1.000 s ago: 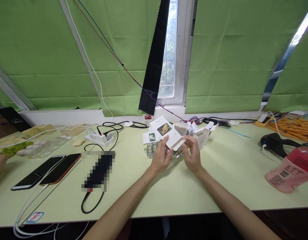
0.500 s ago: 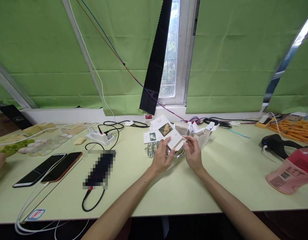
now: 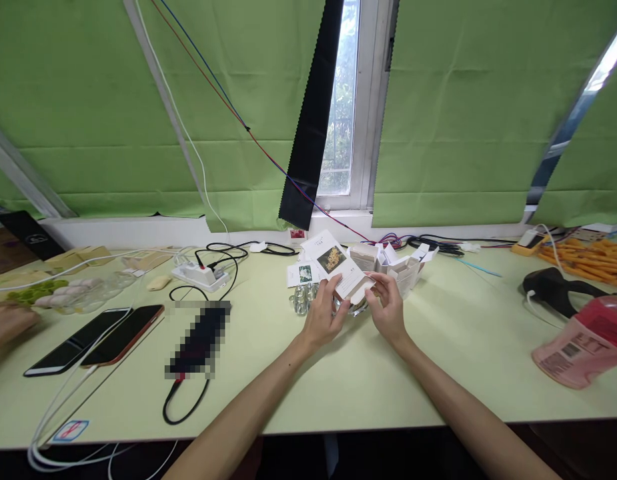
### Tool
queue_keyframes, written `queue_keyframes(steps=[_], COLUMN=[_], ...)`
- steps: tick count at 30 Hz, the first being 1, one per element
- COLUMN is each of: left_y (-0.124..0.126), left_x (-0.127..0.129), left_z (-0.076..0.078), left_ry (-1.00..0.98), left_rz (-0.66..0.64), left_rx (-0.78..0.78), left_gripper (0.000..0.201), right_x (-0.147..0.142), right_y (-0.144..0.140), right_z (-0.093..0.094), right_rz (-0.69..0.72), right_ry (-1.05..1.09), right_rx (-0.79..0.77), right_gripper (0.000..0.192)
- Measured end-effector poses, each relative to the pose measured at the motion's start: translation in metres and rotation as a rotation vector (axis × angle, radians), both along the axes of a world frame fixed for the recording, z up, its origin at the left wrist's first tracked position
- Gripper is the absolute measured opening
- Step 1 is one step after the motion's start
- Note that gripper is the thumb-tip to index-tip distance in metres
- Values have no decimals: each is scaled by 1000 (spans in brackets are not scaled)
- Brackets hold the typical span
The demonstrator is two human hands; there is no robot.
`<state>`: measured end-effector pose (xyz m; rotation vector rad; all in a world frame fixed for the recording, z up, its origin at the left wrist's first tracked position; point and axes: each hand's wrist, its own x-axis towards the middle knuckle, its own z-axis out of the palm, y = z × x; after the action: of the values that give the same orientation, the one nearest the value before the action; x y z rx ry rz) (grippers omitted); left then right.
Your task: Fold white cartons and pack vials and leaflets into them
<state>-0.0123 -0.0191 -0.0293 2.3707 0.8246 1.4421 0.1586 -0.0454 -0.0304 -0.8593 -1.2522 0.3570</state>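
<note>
At the far left edge another person's hand (image 3: 5, 323) rests on the table (image 3: 338, 380). Right of it lie two phones (image 3: 95, 340) side by side with cables, then a power strip (image 3: 198, 275) further back. Near the middle, small glass jars (image 3: 302, 298) stand just left of the left hand (image 3: 322, 315). That hand pinches the near left edge of a white box (image 3: 349, 280), thumb on top and fingers under. The box, printed with a flower picture, is held above the table between both hands. The right hand (image 3: 391, 313) grips its right end, where a flap stands open. Behind are open white cartons (image 3: 405, 267). At the far right lies a pink bottle (image 3: 581, 347).
</note>
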Motion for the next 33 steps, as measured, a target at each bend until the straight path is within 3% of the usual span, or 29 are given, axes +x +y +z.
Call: queue_keyframes(steps=[16,33], left_y=[-2,0], left_x=[0,0], left_z=[3,4], left_ry=[34,-1], left_rz=[39,107], left_rx=[21,139], left_gripper=[49,46], right_x=[1,2], right_y=[-2,-6], right_z=[0,4], right_rz=[-26,-79], right_ry=[-30,-238], right_rx=[-1,105], right_gripper=[34,43])
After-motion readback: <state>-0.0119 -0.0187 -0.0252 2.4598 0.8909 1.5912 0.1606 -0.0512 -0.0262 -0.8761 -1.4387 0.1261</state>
